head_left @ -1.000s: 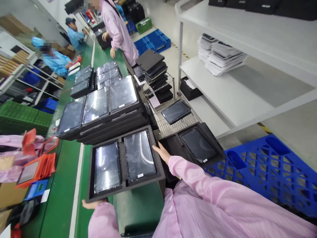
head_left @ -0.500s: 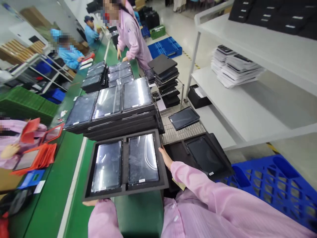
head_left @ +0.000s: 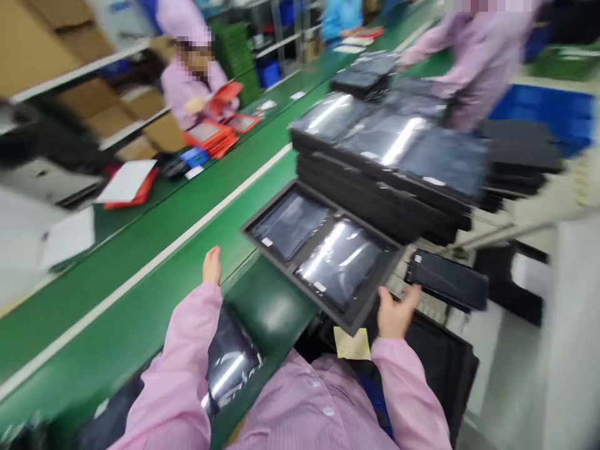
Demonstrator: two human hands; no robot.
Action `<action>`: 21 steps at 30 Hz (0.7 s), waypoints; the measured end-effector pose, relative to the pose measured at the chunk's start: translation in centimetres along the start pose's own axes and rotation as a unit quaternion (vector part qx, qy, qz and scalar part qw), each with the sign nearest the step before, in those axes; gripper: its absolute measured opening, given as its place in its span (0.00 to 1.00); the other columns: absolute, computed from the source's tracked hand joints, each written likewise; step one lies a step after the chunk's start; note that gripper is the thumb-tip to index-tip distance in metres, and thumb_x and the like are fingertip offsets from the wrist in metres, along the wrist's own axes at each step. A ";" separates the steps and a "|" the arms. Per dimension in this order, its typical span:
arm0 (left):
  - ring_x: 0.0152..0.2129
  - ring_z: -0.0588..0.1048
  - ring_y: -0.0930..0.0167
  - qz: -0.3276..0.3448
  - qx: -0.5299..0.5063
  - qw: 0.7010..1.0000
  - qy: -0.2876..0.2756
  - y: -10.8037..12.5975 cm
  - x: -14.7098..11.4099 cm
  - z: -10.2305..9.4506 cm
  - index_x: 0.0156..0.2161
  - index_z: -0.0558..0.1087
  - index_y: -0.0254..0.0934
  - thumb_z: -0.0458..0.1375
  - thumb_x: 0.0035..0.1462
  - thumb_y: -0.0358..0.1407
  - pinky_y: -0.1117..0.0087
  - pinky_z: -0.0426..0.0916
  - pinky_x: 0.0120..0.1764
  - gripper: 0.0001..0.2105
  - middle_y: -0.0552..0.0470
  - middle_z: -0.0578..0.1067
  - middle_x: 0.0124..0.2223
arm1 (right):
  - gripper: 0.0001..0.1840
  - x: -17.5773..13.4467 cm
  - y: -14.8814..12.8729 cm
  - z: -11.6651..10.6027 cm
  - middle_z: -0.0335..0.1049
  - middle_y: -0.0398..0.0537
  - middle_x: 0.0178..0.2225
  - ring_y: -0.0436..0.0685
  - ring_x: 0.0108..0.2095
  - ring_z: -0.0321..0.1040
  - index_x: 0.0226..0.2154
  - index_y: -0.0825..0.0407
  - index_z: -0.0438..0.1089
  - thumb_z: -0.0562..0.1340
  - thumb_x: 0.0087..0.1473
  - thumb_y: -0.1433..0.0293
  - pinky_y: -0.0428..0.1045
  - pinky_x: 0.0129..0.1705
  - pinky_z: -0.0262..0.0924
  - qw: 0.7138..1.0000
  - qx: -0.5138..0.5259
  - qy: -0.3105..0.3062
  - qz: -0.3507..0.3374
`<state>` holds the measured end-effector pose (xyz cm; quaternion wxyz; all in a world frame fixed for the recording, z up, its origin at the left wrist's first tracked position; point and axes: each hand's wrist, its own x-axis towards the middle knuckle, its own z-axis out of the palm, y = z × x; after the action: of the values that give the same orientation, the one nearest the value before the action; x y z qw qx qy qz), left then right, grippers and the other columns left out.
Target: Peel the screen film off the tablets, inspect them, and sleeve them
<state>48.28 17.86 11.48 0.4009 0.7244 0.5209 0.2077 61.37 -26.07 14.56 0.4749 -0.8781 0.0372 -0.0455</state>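
A black foam tray lies tilted in view in front of the tall stack of trays, holding a left tablet and a right tablet in clear film. My right hand is beside the tray's right corner, thumb and fingers apart, gripping nothing. Over the green conveyor, to the left of the tray and apart from it, my left hand is raised with its fingers stretched out. Film-wrapped tablets lie under and beside my left forearm.
Stacked trays of wrapped tablets stand behind the tray. A loose tablet lies on a wire rack at right, above another black tray. Across the conveyor, a co-worker handles red cases; another person stands behind the stacks.
The view has swung left. Both hands have let go of the two-tablet tray, which now sits by the stack; my left hand has moved away over the conveyor.
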 end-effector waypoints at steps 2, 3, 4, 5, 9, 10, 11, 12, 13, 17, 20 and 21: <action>0.54 0.70 0.64 -0.002 0.002 0.998 0.063 -4.4 -2.4 -5.3 0.54 0.70 0.35 0.50 0.67 0.40 0.61 0.65 0.56 0.17 0.41 0.72 0.56 | 0.48 -1.6 -1.1 -0.5 0.36 0.62 0.69 0.66 0.71 0.33 0.69 0.53 0.28 0.55 0.57 0.56 0.68 0.68 0.40 0.997 -0.009 0.037 -0.069; 0.55 0.69 0.65 -0.006 0.011 0.996 0.094 -6.7 -4.2 -7.8 0.54 0.71 0.35 0.49 0.67 0.40 0.63 0.64 0.57 0.17 0.42 0.72 0.56 | 0.48 -2.6 -1.5 -0.2 0.43 0.65 0.67 0.69 0.68 0.43 0.68 0.53 0.34 0.59 0.55 0.57 0.69 0.65 0.47 0.986 0.012 0.077 -0.147; 0.54 0.70 0.65 -0.012 0.024 0.992 0.122 -8.9 -6.2 -10.1 0.53 0.71 0.36 0.48 0.66 0.41 0.64 0.63 0.57 0.17 0.43 0.73 0.56 | 0.46 -3.7 -1.7 0.5 0.51 0.66 0.63 0.71 0.65 0.52 0.67 0.53 0.40 0.61 0.54 0.58 0.70 0.62 0.52 0.976 0.044 0.056 -0.205; 0.54 0.70 0.64 -0.021 0.042 0.988 0.148 -11.1 -8.5 -12.2 0.52 0.72 0.36 0.49 0.65 0.41 0.63 0.62 0.57 0.17 0.43 0.74 0.55 | 0.39 -5.1 -1.9 1.5 0.59 0.65 0.58 0.71 0.59 0.61 0.64 0.52 0.48 0.62 0.54 0.61 0.70 0.59 0.57 0.966 0.075 -0.008 -0.247; 0.52 0.70 0.59 -0.064 0.120 0.964 0.228 -19.6 -17.9 -17.6 0.49 0.73 0.36 0.50 0.60 0.41 0.55 0.59 0.59 0.17 0.41 0.76 0.50 | 0.16 -12.0 -1.4 9.3 0.72 0.56 0.45 0.66 0.47 0.72 0.48 0.50 0.70 0.61 0.57 0.66 0.64 0.51 0.68 0.866 0.098 -0.398 -0.286; 0.52 0.70 0.58 -0.074 0.138 0.957 0.243 -21.6 -20.1 -18.5 0.49 0.73 0.35 0.50 0.60 0.41 0.53 0.58 0.60 0.17 0.40 0.75 0.51 | 0.17 -13.7 -1.0 11.9 0.73 0.55 0.47 0.64 0.47 0.73 0.49 0.49 0.71 0.61 0.57 0.66 0.61 0.49 0.70 0.840 0.093 -0.453 -0.283; 0.53 0.70 0.57 -0.083 0.154 0.952 0.253 -23.7 -22.1 -19.2 0.49 0.72 0.34 0.50 0.59 0.40 0.52 0.58 0.60 0.18 0.39 0.75 0.51 | 0.20 -15.2 -0.6 14.5 0.73 0.56 0.48 0.64 0.48 0.73 0.51 0.50 0.70 0.61 0.57 0.64 0.60 0.48 0.71 0.823 0.092 -0.487 -0.276; 0.54 0.70 0.56 -0.092 0.169 0.945 0.264 -25.7 -24.0 -19.9 0.49 0.72 0.33 0.50 0.59 0.40 0.51 0.58 0.60 0.18 0.38 0.74 0.52 | 0.23 -16.6 -0.1 17.1 0.72 0.57 0.50 0.64 0.48 0.73 0.55 0.50 0.68 0.61 0.57 0.62 0.60 0.47 0.71 0.810 0.092 -0.514 -0.268; 0.55 0.69 0.55 -0.102 0.184 0.938 0.277 -27.6 -25.8 -20.5 0.50 0.71 0.33 0.49 0.59 0.40 0.50 0.57 0.61 0.19 0.36 0.73 0.53 | 0.27 -17.7 0.5 19.5 0.72 0.59 0.51 0.64 0.48 0.73 0.58 0.51 0.64 0.60 0.58 0.61 0.60 0.47 0.72 0.799 0.093 -0.536 -0.257; 0.60 0.64 0.53 -0.132 0.230 0.911 0.315 -34.2 -31.9 -22.4 0.56 0.67 0.31 0.49 0.61 0.44 0.49 0.55 0.62 0.24 0.32 0.68 0.59 | 0.35 -20.9 2.6 25.6 0.71 0.63 0.52 0.63 0.43 0.75 0.65 0.54 0.55 0.58 0.60 0.57 0.59 0.42 0.73 0.771 0.101 -0.587 -0.224; 0.61 0.63 0.51 -0.130 0.247 0.904 0.324 -38.3 -34.9 -22.6 0.58 0.66 0.30 0.49 0.61 0.47 0.48 0.55 0.62 0.26 0.31 0.67 0.61 | 0.36 -22.0 3.8 26.4 0.67 0.63 0.57 0.67 0.50 0.71 0.65 0.52 0.57 0.61 0.58 0.58 0.63 0.48 0.70 0.775 0.101 -0.582 -0.224; 0.62 0.62 0.50 -0.125 0.251 0.901 0.332 -39.5 -35.4 -22.4 0.59 0.66 0.29 0.48 0.62 0.47 0.47 0.54 0.63 0.27 0.30 0.66 0.61 | 0.35 -22.2 4.2 26.2 0.66 0.62 0.59 0.69 0.54 0.68 0.64 0.52 0.58 0.62 0.57 0.59 0.64 0.52 0.67 0.781 0.102 -0.572 -0.227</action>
<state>-4.19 -1.23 -2.57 0.0322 0.6193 0.7447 0.2466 42.24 -4.15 -4.23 0.4716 -0.6722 -0.4468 0.3552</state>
